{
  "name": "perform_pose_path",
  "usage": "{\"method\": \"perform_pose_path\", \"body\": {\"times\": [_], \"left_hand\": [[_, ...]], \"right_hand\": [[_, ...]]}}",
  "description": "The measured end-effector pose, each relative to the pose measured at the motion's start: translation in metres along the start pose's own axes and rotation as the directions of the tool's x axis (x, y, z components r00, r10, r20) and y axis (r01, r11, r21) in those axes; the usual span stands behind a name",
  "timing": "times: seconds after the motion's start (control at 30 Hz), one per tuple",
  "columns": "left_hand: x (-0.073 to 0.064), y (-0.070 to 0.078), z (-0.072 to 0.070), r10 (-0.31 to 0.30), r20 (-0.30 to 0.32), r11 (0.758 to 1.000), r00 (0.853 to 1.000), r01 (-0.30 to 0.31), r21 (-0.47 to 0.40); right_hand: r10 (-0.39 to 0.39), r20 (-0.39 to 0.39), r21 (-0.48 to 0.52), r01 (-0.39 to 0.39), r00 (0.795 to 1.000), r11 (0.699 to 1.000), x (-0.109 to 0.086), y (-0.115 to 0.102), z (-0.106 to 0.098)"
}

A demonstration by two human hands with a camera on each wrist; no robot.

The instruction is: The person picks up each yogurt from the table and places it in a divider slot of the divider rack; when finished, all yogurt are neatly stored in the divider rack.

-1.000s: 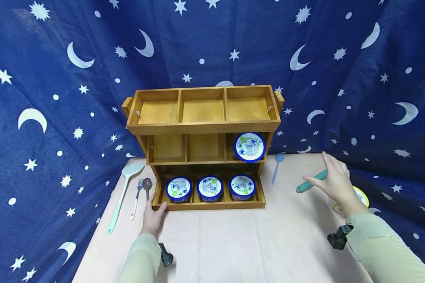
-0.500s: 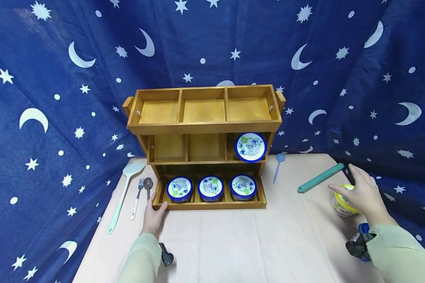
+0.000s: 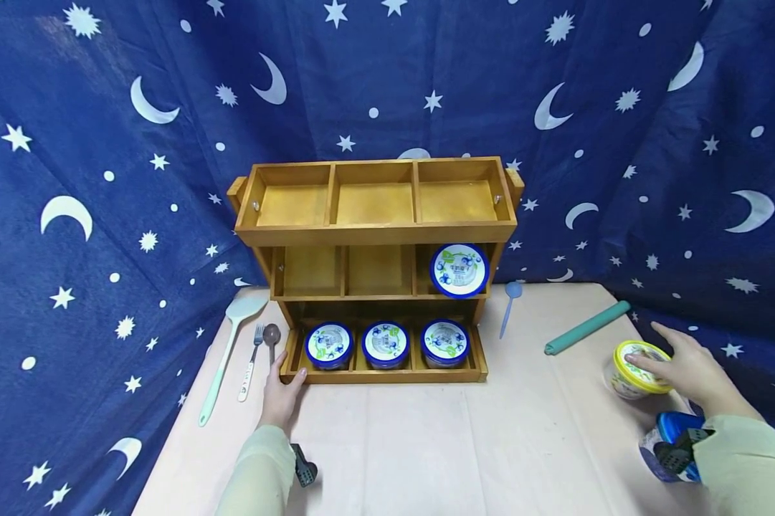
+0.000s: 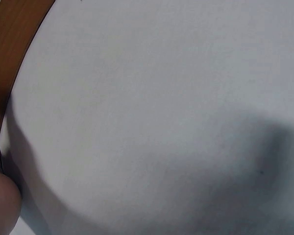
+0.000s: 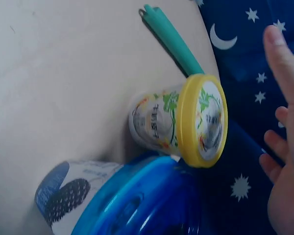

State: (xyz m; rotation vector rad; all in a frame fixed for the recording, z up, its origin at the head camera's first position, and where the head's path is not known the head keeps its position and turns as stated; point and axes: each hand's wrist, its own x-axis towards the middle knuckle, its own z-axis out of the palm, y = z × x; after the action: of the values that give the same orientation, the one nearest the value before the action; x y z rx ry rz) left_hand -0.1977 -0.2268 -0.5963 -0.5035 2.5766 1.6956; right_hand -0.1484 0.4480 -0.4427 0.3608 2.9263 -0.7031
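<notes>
My left hand (image 3: 280,394) holds the lower front left corner of a three-tier wooden rack (image 3: 374,234), thumb in front and fingers along its side. In the left wrist view only a bit of the hand (image 4: 4,203) and the rack's wooden edge (image 4: 17,54) show. On the far right my right hand (image 3: 700,373) hovers open beside a yellow-lidded tub (image 3: 639,369). The right wrist view shows a gap between its fingers and the tub's yellow lid (image 5: 188,117). A tub with a blue lid (image 5: 137,200) stands nearer, partly under the right wrist in the head view.
Blue-lidded tubs (image 3: 386,342) sit in the rack's bottom compartments, another tub (image 3: 459,270) in the middle tier's right one. Left lie a turner (image 3: 222,365), a fork (image 3: 250,365) and a brown spoon (image 3: 272,337). Right lie a blue spoon (image 3: 508,304) and a green roll (image 3: 587,327).
My right hand has moved right and toward me, from above the green roll to beside the yellow-lidded tub, uncovering both. The left hand stays at the rack corner.
</notes>
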Motion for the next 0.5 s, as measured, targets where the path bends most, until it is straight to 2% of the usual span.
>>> {"method": "perform_pose_path", "body": {"times": [0.23,0.4,0.5], "left_hand": [[-0.001,0.001,0.001,0.007,-0.003,1.000,1.000,-0.007,-0.005],[-0.001,0.001,0.001,0.005,-0.016,1.000,1.000,-0.005,-0.002],[-0.002,0.001,0.001,-0.009,-0.015,1.000,1.000,0.009,-0.005]], "right_hand": [[0.007,0.091,-0.034,-0.004,0.996,0.999,0.006,0.022,0.001],[0.036,0.130,-0.047,-0.030,0.991,0.998,0.010,0.029,0.005],[0.022,0.142,-0.047,-0.016,0.990,0.999,0.010,0.031,0.009]]}}
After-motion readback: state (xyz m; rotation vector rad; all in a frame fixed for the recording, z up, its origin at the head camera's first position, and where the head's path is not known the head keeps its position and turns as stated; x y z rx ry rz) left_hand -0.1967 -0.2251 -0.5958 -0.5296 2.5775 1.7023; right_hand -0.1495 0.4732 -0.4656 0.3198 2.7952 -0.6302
